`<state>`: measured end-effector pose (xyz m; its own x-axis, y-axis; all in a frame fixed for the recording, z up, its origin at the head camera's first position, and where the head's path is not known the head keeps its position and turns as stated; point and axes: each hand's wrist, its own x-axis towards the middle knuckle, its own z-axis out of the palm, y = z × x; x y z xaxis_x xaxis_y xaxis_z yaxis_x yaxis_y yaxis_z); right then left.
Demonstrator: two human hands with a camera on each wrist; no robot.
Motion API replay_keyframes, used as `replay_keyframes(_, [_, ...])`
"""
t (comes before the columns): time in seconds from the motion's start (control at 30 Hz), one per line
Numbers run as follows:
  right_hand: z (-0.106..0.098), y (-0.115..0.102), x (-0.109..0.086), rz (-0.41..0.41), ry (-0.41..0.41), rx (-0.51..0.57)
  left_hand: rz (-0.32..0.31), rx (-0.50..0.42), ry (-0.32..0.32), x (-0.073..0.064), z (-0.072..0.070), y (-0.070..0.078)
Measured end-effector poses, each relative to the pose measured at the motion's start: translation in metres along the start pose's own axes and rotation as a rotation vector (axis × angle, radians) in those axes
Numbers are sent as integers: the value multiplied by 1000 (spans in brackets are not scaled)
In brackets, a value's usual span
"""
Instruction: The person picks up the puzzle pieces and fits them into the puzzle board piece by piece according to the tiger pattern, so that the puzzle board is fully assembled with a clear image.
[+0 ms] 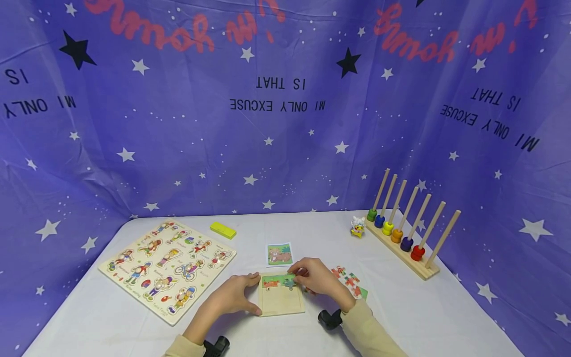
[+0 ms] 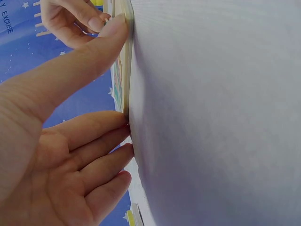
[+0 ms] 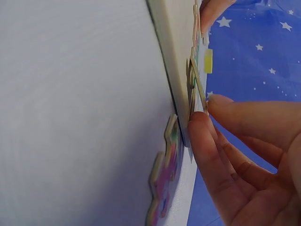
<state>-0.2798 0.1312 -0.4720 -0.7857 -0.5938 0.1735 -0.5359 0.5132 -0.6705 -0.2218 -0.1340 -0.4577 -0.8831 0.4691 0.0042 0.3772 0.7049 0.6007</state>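
Observation:
A shallow wooden puzzle board (image 1: 282,302) lies in front of me, with joined puzzle pieces (image 1: 270,282) along its far edge. Against its left side rests my left hand (image 1: 234,294), thumb at the near corner and straight fingers at the far one. My right hand (image 1: 317,275) is over the far right corner and pinches a puzzle piece (image 3: 199,80) between thumb and fingers. That piece slants against the board in the right wrist view. Loose puzzle pieces (image 1: 350,280) lie right of the board, partly behind the right forearm.
Beyond the board is a picture card (image 1: 279,254) of bears. A large peg puzzle (image 1: 167,267) lies on the left, a yellow block (image 1: 223,230) behind it. At right stand a rack of wooden pegs with coloured beads (image 1: 403,248) and a small figurine (image 1: 358,226).

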Motion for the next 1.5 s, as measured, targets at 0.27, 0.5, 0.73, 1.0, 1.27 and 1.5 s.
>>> replay_keyframes(0.27, [3,4,2,-18,-3,-21,8,-2,0,0,0,-1])
replay_keyframes(0.5, [3,2,1,-35,16,-73,8,-4,-5,1,0,-1])
replay_keyframes(0.73, [4,1,1,-45,5,-99,-5,-4,-13,1,0,-1])
replay_keyframes(1.0, [3,1,1,-63,-23,-108,-16,-8,-17,2,0,-1])
replay_keyframes(1.27, [2,-1,1,-60,-44,-98,-4,-14,-18,1,0,-1])
replay_keyframes(1.5, [3,-1,0,-61,-38,-100,-3,-14,-21,2,0,-2])
